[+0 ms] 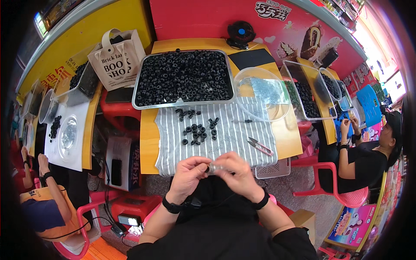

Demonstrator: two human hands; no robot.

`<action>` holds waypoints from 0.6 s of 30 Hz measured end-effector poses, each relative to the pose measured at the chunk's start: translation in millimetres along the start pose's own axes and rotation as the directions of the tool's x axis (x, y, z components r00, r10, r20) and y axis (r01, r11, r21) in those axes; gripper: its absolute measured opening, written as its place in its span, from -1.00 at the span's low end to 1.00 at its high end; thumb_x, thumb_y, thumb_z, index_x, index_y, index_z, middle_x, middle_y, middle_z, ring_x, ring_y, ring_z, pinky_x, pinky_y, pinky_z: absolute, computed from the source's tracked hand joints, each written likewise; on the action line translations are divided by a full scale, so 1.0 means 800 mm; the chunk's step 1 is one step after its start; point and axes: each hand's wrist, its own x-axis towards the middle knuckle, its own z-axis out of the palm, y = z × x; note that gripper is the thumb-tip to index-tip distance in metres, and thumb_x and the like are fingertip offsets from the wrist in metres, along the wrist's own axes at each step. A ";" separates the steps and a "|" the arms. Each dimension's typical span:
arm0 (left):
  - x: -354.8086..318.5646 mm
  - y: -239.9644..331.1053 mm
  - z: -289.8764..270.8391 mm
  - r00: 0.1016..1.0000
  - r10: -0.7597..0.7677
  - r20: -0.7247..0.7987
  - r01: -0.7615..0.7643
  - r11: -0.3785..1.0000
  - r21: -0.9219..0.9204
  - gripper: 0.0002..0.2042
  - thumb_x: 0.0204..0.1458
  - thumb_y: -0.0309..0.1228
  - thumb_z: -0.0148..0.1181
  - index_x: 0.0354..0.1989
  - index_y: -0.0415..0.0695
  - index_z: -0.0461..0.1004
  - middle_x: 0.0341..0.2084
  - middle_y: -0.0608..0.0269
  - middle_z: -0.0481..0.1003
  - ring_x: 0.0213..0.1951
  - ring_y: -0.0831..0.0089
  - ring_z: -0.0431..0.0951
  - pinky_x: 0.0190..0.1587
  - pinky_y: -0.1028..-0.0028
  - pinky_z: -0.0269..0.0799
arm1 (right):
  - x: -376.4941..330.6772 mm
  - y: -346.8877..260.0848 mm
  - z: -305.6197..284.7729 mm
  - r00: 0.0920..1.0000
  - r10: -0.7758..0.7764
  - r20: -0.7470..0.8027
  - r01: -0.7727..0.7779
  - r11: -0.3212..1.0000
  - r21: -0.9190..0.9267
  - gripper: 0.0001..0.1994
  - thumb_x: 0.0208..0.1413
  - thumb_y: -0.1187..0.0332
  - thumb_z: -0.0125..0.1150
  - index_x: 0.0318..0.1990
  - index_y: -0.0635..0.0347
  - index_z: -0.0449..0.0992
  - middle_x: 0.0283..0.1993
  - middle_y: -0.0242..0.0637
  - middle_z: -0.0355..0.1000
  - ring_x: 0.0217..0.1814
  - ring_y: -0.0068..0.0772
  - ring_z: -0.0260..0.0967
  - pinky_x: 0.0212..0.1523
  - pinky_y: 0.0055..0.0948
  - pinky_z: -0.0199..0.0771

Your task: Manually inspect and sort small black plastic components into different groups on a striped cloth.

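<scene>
The yellow table (149, 143) carries a metal tray (138, 93) heaped with black rubber rings at 12 o'clock from the hands, a grey striped cloth (234, 138) directly ahead of them with loose black rings (198, 132) scattered on it, a clear plastic bowl (264, 93) at 1 o'clock, and small snips (260, 146) at 2 o'clock. The left hand (188, 173) and right hand (236, 173) meet at the near table edge, fingertips touching. Both pinch one small clear part (215, 167) between them; it sits at 3 o'clock from the left hand and 9 o'clock from the right.
</scene>
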 end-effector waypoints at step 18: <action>0.002 0.000 0.010 0.985 0.117 -0.130 -0.128 0.989 -0.079 -0.83 0.19 -0.56 0.23 -0.08 -0.29 0.59 -0.22 0.12 0.63 -0.30 0.48 0.62 -0.18 0.54 0.56 | 0.031 0.049 -0.011 0.992 0.057 -0.116 -0.115 0.797 -0.593 -0.82 0.02 0.36 0.34 -0.37 0.21 0.44 -0.36 -0.11 0.40 -0.29 0.03 0.43 -0.33 -0.07 0.42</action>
